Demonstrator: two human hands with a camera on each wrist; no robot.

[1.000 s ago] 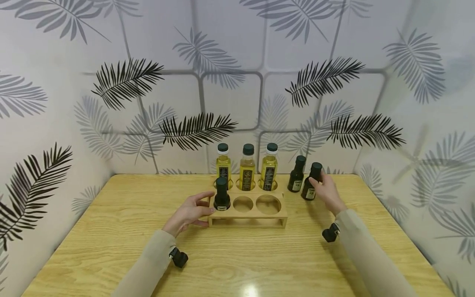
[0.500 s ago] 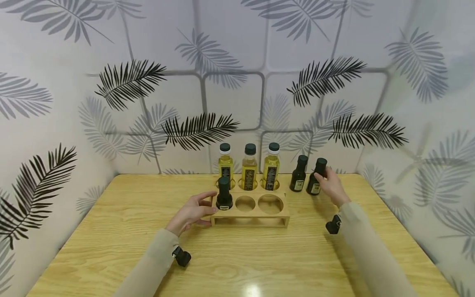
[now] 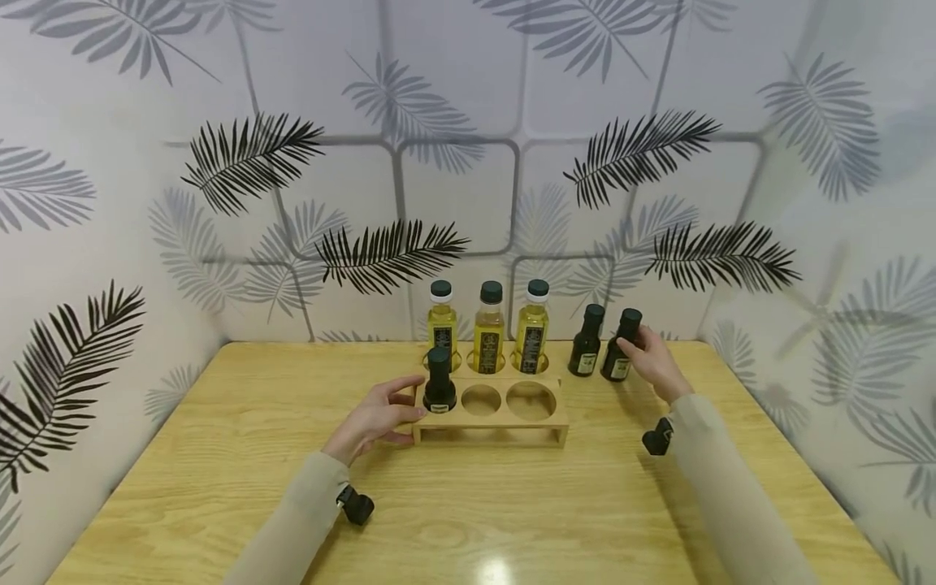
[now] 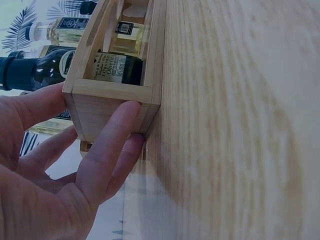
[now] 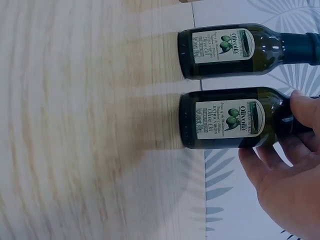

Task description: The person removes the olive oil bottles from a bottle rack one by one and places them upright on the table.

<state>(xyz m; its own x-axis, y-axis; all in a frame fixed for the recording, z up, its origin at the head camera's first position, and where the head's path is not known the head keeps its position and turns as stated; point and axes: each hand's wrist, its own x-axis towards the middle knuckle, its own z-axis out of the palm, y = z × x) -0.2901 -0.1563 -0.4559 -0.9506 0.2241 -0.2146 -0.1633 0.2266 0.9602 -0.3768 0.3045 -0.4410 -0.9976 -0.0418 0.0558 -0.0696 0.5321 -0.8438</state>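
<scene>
Two dark green bottles stand side by side at the back right; my right hand (image 3: 656, 367) (image 5: 295, 185) pinches the neck of the right one (image 3: 617, 361) (image 5: 227, 120), whose base is level with its neighbour's (image 3: 585, 349) (image 5: 225, 50). My left hand (image 3: 376, 418) (image 4: 65, 170) holds the left end of a two-tier wooden rack (image 3: 490, 422) (image 4: 110, 112), thumb and fingers against its end. A third dark bottle (image 3: 439, 386) sits upright in the front-left hole. Two front holes are unfilled. Three yellow oil bottles (image 3: 442, 329) (image 3: 488, 337) (image 3: 531, 333) stand in the back row.
The light wooden table (image 3: 453, 512) reaches back to a wall (image 3: 453, 195) with a leaf pattern. Further walls rise at the left and right edges of the table.
My right hand has carried its dark bottle back and slightly right, a little away from my body. My left hand stays at the rack's end, and the rack's bottles have kept their places.
</scene>
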